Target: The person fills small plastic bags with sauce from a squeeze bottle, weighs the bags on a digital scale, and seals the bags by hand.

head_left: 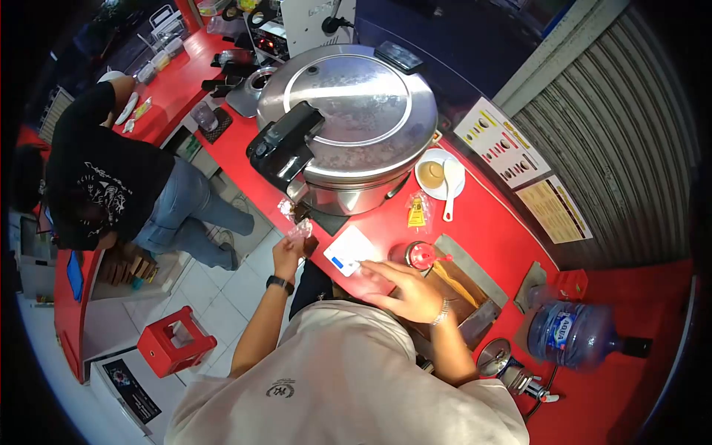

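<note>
My left hand [286, 258], with a dark watch on its wrist, pinches a small clear plastic bag [300, 229] at the counter's front edge. My right hand [412, 294] reaches over the counter, fingers stretched out, with the fingertips at the near right edge of a white digital scale [354, 246] with a blue display. I cannot tell whether the fingertips press on the scale. Just beyond the right hand stands a jar with a red lid [421, 256]. Beside it lies a metal tray [475, 285] with a long yellowish item inside.
A large lidded steel pot [348, 104] with a black handle fills the back of the red counter [378, 215]. Right of it are a saucer with a white spoon [449, 189] and a yellow-labelled packet [418, 213]. A water jug [575, 334] lies at right. Another person [111, 174] stands at left near a red stool [176, 341].
</note>
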Tool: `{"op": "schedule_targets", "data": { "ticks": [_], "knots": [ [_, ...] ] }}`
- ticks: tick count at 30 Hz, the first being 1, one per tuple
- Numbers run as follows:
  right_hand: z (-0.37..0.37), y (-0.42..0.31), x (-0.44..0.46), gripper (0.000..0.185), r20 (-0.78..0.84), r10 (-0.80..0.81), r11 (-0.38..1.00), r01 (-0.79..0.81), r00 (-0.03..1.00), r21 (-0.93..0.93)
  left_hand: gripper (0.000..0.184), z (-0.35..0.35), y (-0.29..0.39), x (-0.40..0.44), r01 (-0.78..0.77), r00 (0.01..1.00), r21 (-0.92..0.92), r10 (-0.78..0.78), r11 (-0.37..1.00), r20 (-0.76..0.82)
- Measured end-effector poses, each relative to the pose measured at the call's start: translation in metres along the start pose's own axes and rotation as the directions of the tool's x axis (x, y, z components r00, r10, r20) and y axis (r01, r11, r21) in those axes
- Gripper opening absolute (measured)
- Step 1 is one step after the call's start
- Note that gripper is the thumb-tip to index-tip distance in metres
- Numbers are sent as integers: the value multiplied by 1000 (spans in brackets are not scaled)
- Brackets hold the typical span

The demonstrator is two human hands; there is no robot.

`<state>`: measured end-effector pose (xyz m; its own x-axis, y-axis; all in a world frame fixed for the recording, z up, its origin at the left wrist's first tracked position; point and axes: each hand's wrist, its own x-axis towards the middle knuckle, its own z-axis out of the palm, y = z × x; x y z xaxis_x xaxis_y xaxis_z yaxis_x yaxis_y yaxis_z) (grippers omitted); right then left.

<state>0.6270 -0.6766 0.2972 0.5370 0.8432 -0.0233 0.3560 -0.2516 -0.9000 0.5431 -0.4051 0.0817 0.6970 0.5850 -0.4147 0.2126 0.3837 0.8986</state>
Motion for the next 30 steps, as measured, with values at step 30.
{"op": "schedule_targets", "data": {
  "ticks": [30],
  "knots": [
    [-76, 334, 79, 15, -773, 428, 562, -808, 468, -178, 44, -290, -252, -147, 535, 798, 797, -476, 279, -370]
  ]
}}
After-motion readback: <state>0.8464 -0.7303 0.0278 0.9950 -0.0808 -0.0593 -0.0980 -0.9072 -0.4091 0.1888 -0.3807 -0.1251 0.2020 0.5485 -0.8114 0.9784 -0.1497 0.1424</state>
